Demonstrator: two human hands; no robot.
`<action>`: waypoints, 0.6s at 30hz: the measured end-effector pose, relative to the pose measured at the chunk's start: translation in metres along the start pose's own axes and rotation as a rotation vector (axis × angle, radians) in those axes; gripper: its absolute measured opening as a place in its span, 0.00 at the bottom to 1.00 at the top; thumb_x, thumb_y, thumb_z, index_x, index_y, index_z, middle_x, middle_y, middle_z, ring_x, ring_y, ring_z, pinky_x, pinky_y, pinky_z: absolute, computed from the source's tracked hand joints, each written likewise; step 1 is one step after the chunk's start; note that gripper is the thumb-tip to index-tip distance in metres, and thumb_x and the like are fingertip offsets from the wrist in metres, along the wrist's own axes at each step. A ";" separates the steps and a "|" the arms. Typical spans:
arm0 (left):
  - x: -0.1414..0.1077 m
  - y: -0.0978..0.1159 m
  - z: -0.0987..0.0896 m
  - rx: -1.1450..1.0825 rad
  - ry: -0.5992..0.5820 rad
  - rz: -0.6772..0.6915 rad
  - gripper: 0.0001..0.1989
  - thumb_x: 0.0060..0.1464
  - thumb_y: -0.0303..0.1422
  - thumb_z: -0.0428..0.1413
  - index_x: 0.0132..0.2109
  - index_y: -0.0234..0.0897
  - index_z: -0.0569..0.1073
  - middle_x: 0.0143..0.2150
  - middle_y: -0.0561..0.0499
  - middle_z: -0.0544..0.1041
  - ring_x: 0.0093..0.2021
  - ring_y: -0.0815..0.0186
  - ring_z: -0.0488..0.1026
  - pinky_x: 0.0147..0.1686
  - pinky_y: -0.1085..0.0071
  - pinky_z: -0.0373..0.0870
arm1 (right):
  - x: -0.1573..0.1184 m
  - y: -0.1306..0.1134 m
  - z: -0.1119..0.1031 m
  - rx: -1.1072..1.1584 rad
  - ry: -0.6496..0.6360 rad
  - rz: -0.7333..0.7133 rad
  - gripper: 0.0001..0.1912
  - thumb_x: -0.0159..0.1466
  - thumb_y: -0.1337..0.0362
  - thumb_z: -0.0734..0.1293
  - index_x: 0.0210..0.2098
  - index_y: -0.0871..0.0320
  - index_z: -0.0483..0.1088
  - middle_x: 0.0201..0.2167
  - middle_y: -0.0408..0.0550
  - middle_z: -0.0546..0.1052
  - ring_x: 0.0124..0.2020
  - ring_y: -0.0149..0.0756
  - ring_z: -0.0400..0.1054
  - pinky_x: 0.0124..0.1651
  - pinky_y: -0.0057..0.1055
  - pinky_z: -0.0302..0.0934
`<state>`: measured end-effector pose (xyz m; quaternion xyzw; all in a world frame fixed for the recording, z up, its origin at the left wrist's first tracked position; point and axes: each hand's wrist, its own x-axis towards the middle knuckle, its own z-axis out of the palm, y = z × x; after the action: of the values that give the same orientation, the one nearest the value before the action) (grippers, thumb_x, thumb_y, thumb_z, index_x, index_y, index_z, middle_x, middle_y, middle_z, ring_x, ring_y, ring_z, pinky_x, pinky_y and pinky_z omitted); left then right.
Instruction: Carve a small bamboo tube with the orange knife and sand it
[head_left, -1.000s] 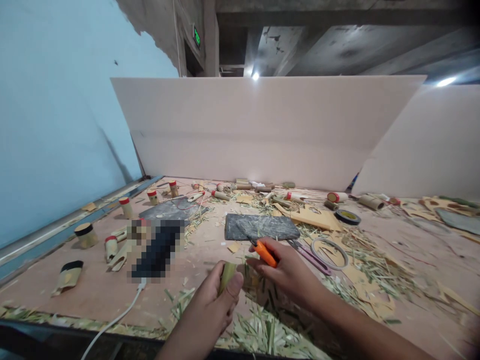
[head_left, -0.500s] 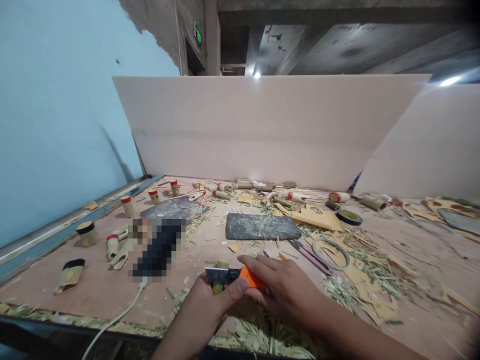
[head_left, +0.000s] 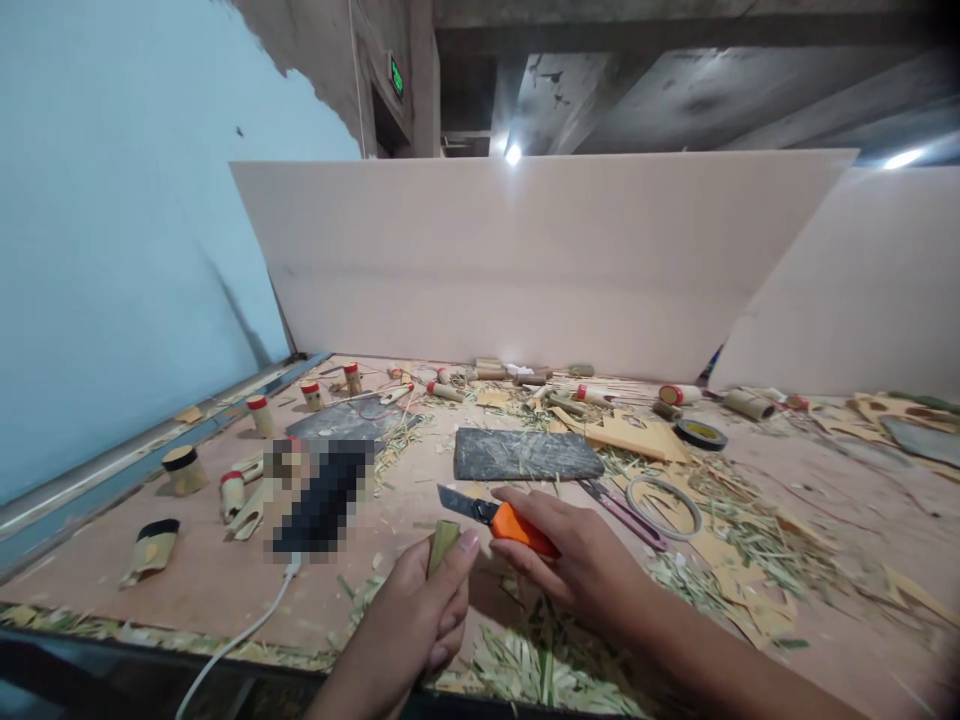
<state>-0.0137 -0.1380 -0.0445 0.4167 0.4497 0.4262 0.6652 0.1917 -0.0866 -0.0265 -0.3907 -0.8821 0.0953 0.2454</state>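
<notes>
the bamboo (head_left: 444,540) sits in the left hand (head_left: 421,605), low in the middle of the view, above the near part of the table (head_left: 397,500). the left hand is closed around it, thumb along its side, with the upper end sticking out. the right hand (head_left: 574,545) grips the orange handle of the knife (head_left: 517,525); the blade points left, above the bamboo's end and apart from it. shavings (head_left: 544,665) lie in a heap below the hands.

beyond the knife, a dark slab (head_left: 529,456) lies flat, with a few shavings on top. to its right are purple scissors (head_left: 637,524), a pale ring (head_left: 697,515) and a roll of black tape (head_left: 700,434). on the left, a white cable (head_left: 247,640) runs to a dark, pixelated thing (head_left: 319,505), with two black-rimmed tubes (head_left: 184,472) farther left. a pale board (head_left: 525,260) stands behind the table, beside a blue wall (head_left: 135,220).
</notes>
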 end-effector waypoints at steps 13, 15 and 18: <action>0.003 -0.001 0.001 0.195 0.088 -0.019 0.32 0.45 0.63 0.63 0.37 0.38 0.71 0.15 0.65 0.55 0.16 0.77 0.45 0.16 0.77 0.40 | -0.007 -0.005 0.013 -0.199 -0.067 -0.143 0.29 0.73 0.51 0.63 0.68 0.58 0.65 0.39 0.55 0.82 0.35 0.43 0.78 0.34 0.32 0.67; 0.007 -0.005 0.000 0.211 0.125 -0.015 0.32 0.45 0.65 0.62 0.35 0.39 0.68 0.14 0.65 0.54 0.15 0.76 0.46 0.15 0.77 0.42 | -0.005 -0.006 0.015 -0.223 -0.032 -0.096 0.30 0.72 0.50 0.64 0.69 0.58 0.64 0.37 0.54 0.82 0.33 0.44 0.78 0.33 0.32 0.68; 0.010 -0.010 0.001 0.160 0.202 0.000 0.32 0.46 0.66 0.60 0.30 0.42 0.61 0.15 0.65 0.54 0.15 0.76 0.47 0.15 0.77 0.43 | -0.001 -0.004 0.014 -0.183 0.055 0.055 0.28 0.72 0.53 0.64 0.67 0.58 0.66 0.42 0.56 0.83 0.36 0.45 0.80 0.36 0.34 0.70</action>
<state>-0.0088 -0.1314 -0.0564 0.4234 0.5468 0.4289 0.5812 0.1827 -0.0898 -0.0380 -0.4379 -0.8691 0.0103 0.2299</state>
